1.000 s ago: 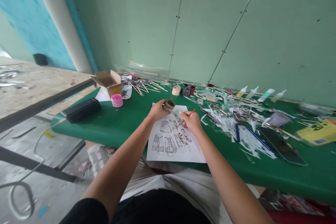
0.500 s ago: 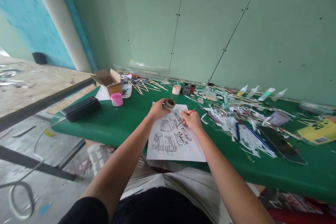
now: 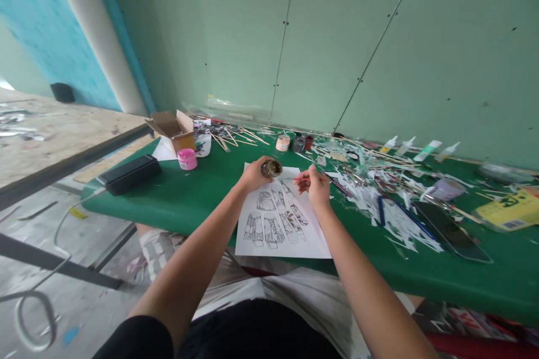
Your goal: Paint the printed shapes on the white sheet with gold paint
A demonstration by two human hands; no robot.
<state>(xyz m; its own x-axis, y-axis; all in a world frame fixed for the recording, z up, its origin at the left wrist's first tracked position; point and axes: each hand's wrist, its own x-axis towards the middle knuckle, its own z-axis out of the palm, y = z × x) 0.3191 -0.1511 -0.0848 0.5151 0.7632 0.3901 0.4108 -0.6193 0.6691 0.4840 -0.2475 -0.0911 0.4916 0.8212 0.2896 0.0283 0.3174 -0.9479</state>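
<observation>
A small open jar (image 3: 272,168) of brownish paint is tilted in my left hand (image 3: 254,175), above the top edge of a white printed sheet (image 3: 252,249). My right hand (image 3: 314,185) pinches a thin red paintbrush (image 3: 305,179), which lies nearly level with its tip pointing left at the jar's mouth. Black line drawings of several long shapes cover the sheet, and a few at the right have brown patches. The sheet lies flat on the green table cover (image 3: 202,196) near its front edge.
At the left are a black box-shaped device (image 3: 130,174), a pink jar (image 3: 187,159) and an open cardboard box (image 3: 174,133). Paint jars (image 3: 283,143) stand behind. Paper scraps (image 3: 396,219), sticks, glue bottles, a phone (image 3: 452,230) and a yellow packet (image 3: 511,210) crowd the right.
My right hand has moved up and right, lifting the brush off the sheet and turning it level toward the jar. The jar in my left hand is tipped further toward me.
</observation>
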